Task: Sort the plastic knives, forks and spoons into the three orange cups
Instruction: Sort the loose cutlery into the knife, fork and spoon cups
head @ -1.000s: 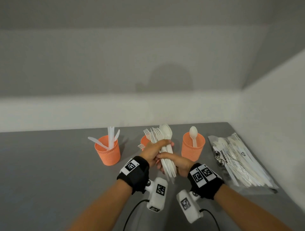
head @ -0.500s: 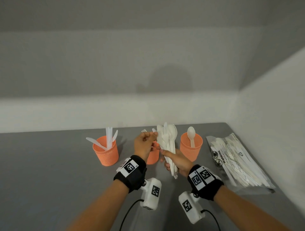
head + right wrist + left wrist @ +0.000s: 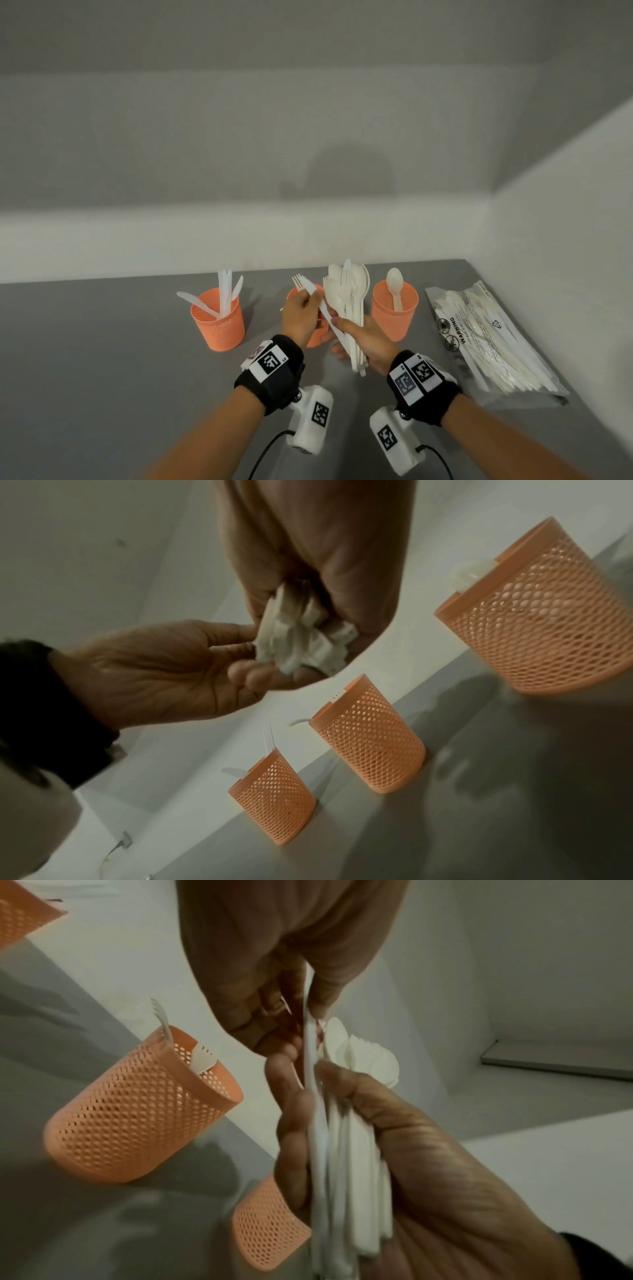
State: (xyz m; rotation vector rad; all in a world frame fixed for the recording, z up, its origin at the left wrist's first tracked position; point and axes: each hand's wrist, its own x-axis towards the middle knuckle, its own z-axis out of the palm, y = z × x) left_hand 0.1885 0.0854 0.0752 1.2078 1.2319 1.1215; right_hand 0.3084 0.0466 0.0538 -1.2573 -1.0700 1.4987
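Observation:
Three orange mesh cups stand in a row. The left cup [image 3: 219, 320] holds knives, the middle cup [image 3: 143, 1110] holds forks, and the right cup [image 3: 395, 310] holds one spoon. My right hand [image 3: 346, 329] grips an upright bundle of white cutlery [image 3: 349, 301] by the handles, in front of the middle and right cups. My left hand [image 3: 313, 298] pinches a fork [image 3: 323, 312] that angles left out of the bundle, its handle still among the others. The left hand hides most of the middle cup in the head view.
A clear plastic bag of more white cutlery [image 3: 486, 339] lies on the grey table [image 3: 102, 359] at the right, near the side wall. A white wall runs behind the cups. Cables trail from both wrist cameras.
A second ago both hands held the bundle. Then my left hand went over the middle cup. Now it is back at the bundle, pinching a fork that angles out of it.

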